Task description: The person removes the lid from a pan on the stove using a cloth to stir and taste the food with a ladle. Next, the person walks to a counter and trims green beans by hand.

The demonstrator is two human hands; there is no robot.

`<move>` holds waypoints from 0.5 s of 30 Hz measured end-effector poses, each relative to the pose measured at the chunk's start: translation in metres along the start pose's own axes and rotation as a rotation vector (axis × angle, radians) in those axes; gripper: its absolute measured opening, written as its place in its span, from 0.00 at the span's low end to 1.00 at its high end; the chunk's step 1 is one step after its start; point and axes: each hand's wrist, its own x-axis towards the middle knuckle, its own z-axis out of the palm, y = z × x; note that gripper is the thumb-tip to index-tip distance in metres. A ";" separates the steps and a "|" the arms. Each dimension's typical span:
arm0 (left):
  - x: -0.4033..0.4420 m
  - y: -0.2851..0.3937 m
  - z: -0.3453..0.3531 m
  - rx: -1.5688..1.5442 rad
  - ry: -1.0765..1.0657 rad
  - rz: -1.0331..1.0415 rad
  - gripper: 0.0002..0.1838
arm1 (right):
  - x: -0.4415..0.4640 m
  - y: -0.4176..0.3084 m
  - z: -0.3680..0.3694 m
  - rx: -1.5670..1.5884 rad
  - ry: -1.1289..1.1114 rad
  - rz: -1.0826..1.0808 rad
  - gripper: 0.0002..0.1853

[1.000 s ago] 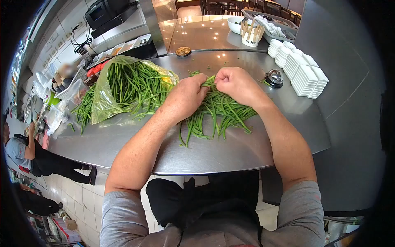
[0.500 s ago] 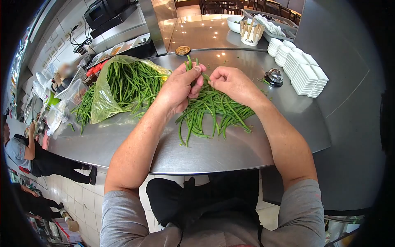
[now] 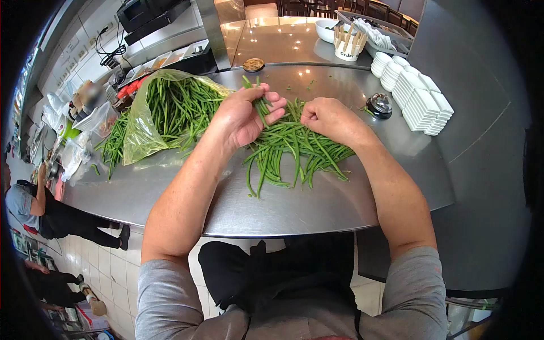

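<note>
My left hand [image 3: 243, 118] is turned palm up above the steel counter, its thumb holding a few green beans [image 3: 262, 106] against loosely curled fingers. The bean ends stick out past the thumb. To its right, my right hand [image 3: 333, 120] is closed with fingertips pinched together over the far side of the bean pile; whatever is in the pinch is too small or hidden to name. The loose pile of green beans [image 3: 297, 152] lies on the counter below and between both hands. Left of it, a yellowish plastic bag [image 3: 136, 139] lies open, full of more green beans.
A call bell [image 3: 378, 106] and stacked white dishes [image 3: 422, 102] stand on the right. Behind are an "Order" cup [image 3: 347, 52] with wooden sticks and a small round brown-topped container [image 3: 253, 64]. Two people [image 3: 34, 207] are at far left.
My hands have drawn apart: the right hand has shifted slightly right and down, still pinched. The left hand's fingers have opened out more, with beans still under the thumb.
</note>
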 end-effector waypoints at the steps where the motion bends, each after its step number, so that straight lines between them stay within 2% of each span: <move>1: 0.004 -0.002 -0.006 0.109 -0.043 0.003 0.07 | -0.001 -0.002 0.000 -0.011 0.011 0.030 0.08; 3: 0.008 -0.003 -0.015 0.330 -0.132 0.010 0.07 | -0.003 -0.008 -0.006 -0.025 0.046 0.004 0.08; 5: 0.004 -0.011 -0.012 0.754 -0.164 0.208 0.09 | -0.006 -0.017 -0.016 0.004 0.096 -0.009 0.07; 7: -0.005 -0.022 -0.002 1.102 -0.240 0.510 0.10 | -0.012 -0.037 -0.024 0.078 0.159 -0.008 0.06; 8: -0.014 -0.020 0.002 1.254 -0.216 0.443 0.11 | -0.012 -0.042 -0.023 0.117 0.193 -0.014 0.06; 10: -0.020 -0.027 0.007 1.287 -0.188 0.519 0.12 | -0.012 -0.048 -0.021 0.193 0.263 -0.024 0.06; 12: -0.023 -0.027 0.013 1.280 -0.173 0.582 0.13 | -0.004 -0.039 -0.013 0.566 0.232 0.112 0.07; 13: -0.019 -0.026 0.012 1.162 -0.160 0.555 0.12 | 0.000 -0.034 -0.011 0.753 0.217 0.181 0.07; 15: -0.012 -0.021 0.010 0.924 -0.132 0.502 0.11 | 0.000 -0.023 -0.019 0.577 0.147 0.201 0.10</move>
